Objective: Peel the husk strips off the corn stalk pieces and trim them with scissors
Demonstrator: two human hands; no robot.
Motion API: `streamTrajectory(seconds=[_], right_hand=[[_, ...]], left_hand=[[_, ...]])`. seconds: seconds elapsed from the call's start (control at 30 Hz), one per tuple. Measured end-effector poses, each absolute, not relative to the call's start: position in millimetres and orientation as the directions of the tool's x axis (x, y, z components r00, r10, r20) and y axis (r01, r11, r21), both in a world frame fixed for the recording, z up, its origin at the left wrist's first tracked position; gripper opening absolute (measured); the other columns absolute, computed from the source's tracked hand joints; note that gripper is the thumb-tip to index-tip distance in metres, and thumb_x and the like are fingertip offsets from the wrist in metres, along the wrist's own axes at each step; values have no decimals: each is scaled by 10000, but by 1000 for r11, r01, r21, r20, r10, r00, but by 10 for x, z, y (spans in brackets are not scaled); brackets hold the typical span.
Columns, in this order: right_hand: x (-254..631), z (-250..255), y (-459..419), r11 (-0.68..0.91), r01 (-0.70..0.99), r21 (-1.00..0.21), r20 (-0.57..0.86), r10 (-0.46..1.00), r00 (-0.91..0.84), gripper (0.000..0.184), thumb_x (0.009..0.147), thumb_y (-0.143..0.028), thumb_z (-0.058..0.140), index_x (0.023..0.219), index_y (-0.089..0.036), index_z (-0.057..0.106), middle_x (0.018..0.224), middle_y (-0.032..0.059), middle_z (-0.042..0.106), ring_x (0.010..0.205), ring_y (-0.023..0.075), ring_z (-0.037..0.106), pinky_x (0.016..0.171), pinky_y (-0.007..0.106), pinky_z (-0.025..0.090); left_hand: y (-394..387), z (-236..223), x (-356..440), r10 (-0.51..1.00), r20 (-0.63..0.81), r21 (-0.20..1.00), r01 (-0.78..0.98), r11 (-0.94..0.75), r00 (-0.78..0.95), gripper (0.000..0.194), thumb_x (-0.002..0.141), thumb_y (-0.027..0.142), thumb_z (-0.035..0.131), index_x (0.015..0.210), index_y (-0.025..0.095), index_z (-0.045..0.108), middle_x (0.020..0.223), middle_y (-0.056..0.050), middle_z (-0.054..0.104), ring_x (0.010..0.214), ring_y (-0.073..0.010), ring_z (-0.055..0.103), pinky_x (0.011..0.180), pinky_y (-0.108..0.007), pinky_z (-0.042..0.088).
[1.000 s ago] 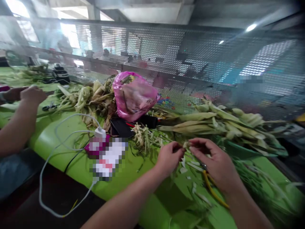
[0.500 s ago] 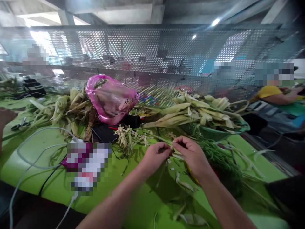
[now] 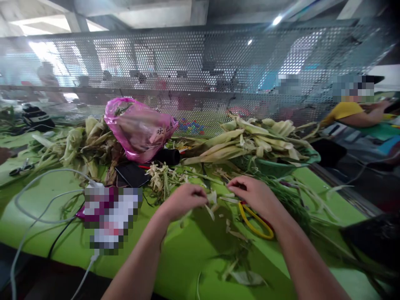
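Note:
My left hand (image 3: pixel 183 200) and my right hand (image 3: pixel 254 193) hover low over the green table (image 3: pixel 56 208), a short way apart. The left hand is closed on a pale strip of leaf (image 3: pixel 210 204) that hangs from its fingers. My right hand's fingers are curled, pinching a thin pale piece (image 3: pixel 229 196). Yellow-handled scissors (image 3: pixel 254 218) lie on the table just under and beside the right hand. Small pale scraps (image 3: pixel 233 233) lie scattered below both hands.
A pink plastic bag (image 3: pixel 137 129) sits on a leaf heap (image 3: pixel 81 143) at the back left. A green basket (image 3: pixel 275 166) holds pale husks (image 3: pixel 250 141). White cables (image 3: pixel 37 196), a black pouch (image 3: pixel 133 173) and other scissors (image 3: pixel 20 168) lie left. A perforated metal screen (image 3: pixel 200 71) bounds the far side; a person in yellow (image 3: pixel 353 112) sits right.
The view swung right. My hands, joined on one small piece before, have dropped and moved apart, and the yellow scissors now show beside the right hand.

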State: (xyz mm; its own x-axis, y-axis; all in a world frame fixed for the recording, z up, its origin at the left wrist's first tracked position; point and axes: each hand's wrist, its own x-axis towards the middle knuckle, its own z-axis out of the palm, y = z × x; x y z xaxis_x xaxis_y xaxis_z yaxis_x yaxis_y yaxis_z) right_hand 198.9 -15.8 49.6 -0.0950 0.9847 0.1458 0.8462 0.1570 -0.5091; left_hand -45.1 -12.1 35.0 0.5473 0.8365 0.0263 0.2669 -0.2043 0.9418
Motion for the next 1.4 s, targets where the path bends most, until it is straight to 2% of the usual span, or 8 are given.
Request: streamTrajectory(seconds=[0.3, 0.43, 0.57, 0.77, 0.93, 1.07, 1.2, 1.4], right_hand=[[1938, 213, -8, 292, 909, -297, 40, 955, -294, 69, 707, -164, 624, 672, -215, 654, 774, 41, 638, 773, 208, 581, 684, 300, 397], [1957, 291, -28, 223, 800, -558, 185, 972, -142, 44, 777, -260, 610, 762, -223, 629, 770, 23, 641, 717, 188, 574, 677, 310, 421], [1945, 481, -135, 267, 274, -924, 309, 943, 121, 187, 777, -391, 662, 858, -237, 595, 814, 12, 648, 740, 176, 597, 722, 316, 486], [1885, 627, -232, 271, -70, -960, 258, 954, 155, 180, 731, -359, 711, 835, -258, 604, 857, -2, 639, 729, 159, 609, 749, 330, 523], [1959, 463, -104, 254, 368, -895, 355, 903, 242, 307, 765, -332, 643, 1053, -244, 583, 981, 50, 614, 843, 212, 625, 787, 365, 505], [1904, 377, 16, 150, 873, -463, 465, 880, 95, 473, 803, -262, 571, 1273, -253, 523, 1252, 113, 512, 992, 258, 596, 805, 356, 465], [1708, 271, 186, 216, 930, -298, 312, 943, -119, 176, 753, -238, 615, 913, -244, 689, 1019, 81, 643, 1004, 288, 542, 851, 379, 411], [1627, 223, 250, 176, 882, -437, 260, 964, -63, 132, 790, -239, 549, 700, -207, 639, 832, 73, 673, 853, 242, 569, 748, 346, 417]], left_hand=[[-175, 203, -270, 670, -16, 664, 509, -547, 742, 221, 788, 323, 618, 943, 226, 741, 901, -6, 728, 800, -150, 616, 716, -221, 417], [-162, 246, -306, 704, 110, 656, 481, -582, 701, 278, 812, 324, 596, 1028, 203, 724, 989, -43, 725, 910, -176, 624, 823, -248, 434], [-179, 254, -299, 746, 142, 691, 474, -546, 651, 262, 805, 289, 578, 993, 193, 733, 932, -56, 727, 890, -190, 626, 807, -272, 446], [-165, 255, -283, 850, 212, 781, 438, -444, 483, 203, 802, 252, 543, 864, 201, 729, 879, -52, 708, 826, -190, 603, 755, -279, 431], [-103, 234, -317, 937, 218, 860, 400, -317, 274, 230, 828, 327, 523, 748, 182, 683, 705, -18, 648, 673, -154, 550, 642, -250, 380], [-25, 164, -324, 976, 163, 947, 256, -196, 144, 260, 824, 375, 533, 742, 168, 666, 692, -15, 634, 675, -146, 544, 663, -249, 390], [27, 120, -325, 983, 154, 985, 69, -161, 99, 237, 812, 350, 545, 741, 151, 653, 703, -22, 638, 685, -139, 556, 674, -246, 399], [-3, 204, -352, 998, 33, 997, -74, -29, 45, 216, 798, 321, 554, 792, 131, 657, 665, -18, 623, 627, -114, 524, 612, -229, 361]])
